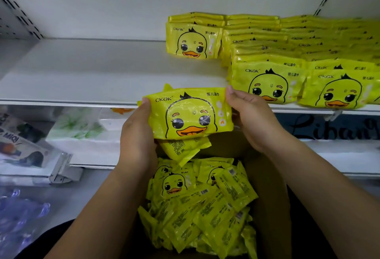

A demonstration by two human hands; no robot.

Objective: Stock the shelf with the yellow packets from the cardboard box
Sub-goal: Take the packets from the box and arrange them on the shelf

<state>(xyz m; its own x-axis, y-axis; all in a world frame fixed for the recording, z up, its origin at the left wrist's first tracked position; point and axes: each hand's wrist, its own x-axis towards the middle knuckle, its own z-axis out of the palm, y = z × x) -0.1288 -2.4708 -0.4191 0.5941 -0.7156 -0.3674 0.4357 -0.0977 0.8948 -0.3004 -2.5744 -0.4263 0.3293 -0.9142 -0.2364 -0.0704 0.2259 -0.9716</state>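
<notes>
A small stack of yellow duck-face packets (190, 112) is held between both hands just below the white shelf's front edge (67, 101). My left hand (136, 135) grips its left end, and my right hand (251, 114) grips its right end. A lower packet in the stack (183, 148) hangs out with its printed back showing. Beneath my arms, the cardboard box (267, 193) holds several loose yellow packets (201, 207). Rows of the same packets (287, 57) stand on the right half of the shelf, with one short row (193, 40) further back.
The left half of the white shelf (92, 63) is bare. On the lower shelf sit white tissue packs with green leaves (78, 127), a clear boxed item (24, 147) at the left, and a dark package with script lettering (333, 129) at the right.
</notes>
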